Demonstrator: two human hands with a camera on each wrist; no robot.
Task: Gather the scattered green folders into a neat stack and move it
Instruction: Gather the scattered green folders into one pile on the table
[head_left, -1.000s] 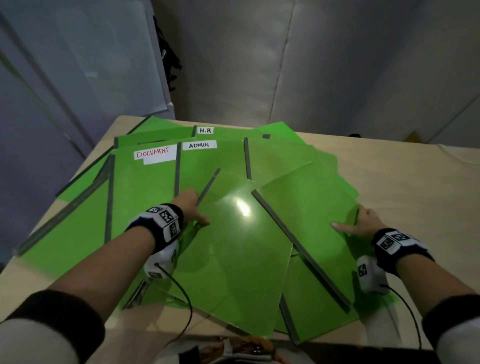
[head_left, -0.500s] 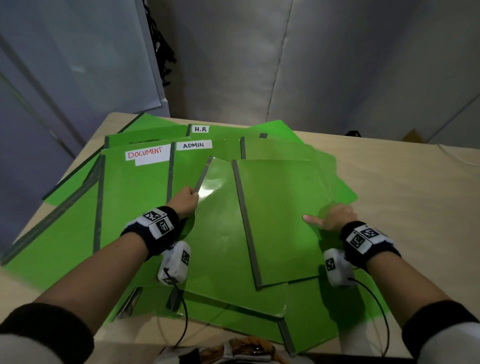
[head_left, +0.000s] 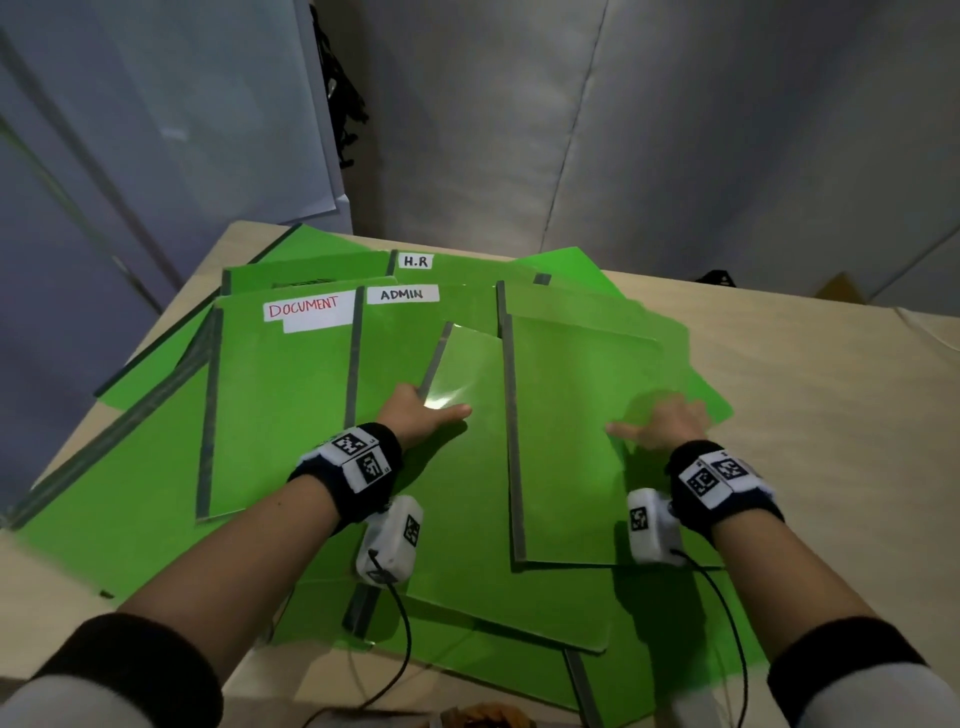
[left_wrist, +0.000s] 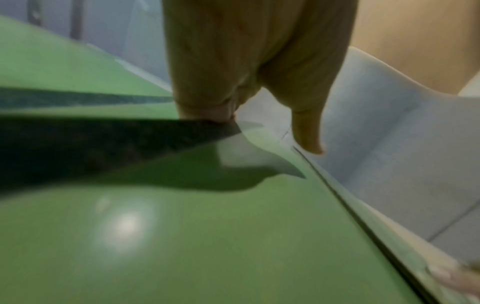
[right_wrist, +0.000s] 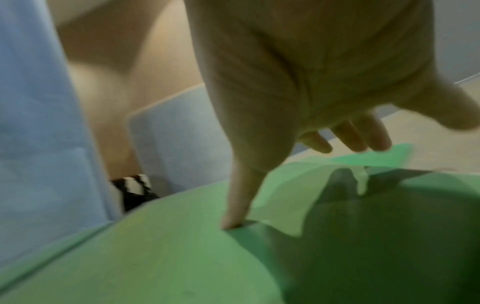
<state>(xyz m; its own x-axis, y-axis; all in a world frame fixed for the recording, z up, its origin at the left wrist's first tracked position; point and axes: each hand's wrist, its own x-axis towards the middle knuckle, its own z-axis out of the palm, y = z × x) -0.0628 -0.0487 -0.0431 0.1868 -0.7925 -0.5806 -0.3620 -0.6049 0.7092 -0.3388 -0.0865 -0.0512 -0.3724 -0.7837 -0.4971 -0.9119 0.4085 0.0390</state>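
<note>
Several green folders lie fanned over a beige table (head_left: 831, 441). Three at the back carry labels: DOCUMENT (head_left: 304, 307), ADMIN (head_left: 402, 294) and H.R (head_left: 415, 261). A glossy folder (head_left: 467, 525) lies in the middle, tilted a little. A matte folder (head_left: 571, 441) lies square on top of it. My left hand (head_left: 415, 413) presses its fingertips (left_wrist: 207, 115) against the glossy folder's grey spine, with the thumb stretched over the cover. My right hand (head_left: 662, 423) is blurred at the top folder's right edge. Its thumb (right_wrist: 231, 222) presses on the cover, and its fingers (right_wrist: 350, 139) are spread straight.
Bare tabletop stretches to the right of the folders. Grey panels and a wall stand close behind the far edge. A small black object (head_left: 719, 278) sits at the back right. Cables hang from both wrist cameras over the near folders.
The top folder has turned from diagonal to square and slid left and away under my right hand. The glossy folder has also turned more upright. My left hand stays at its spine.
</note>
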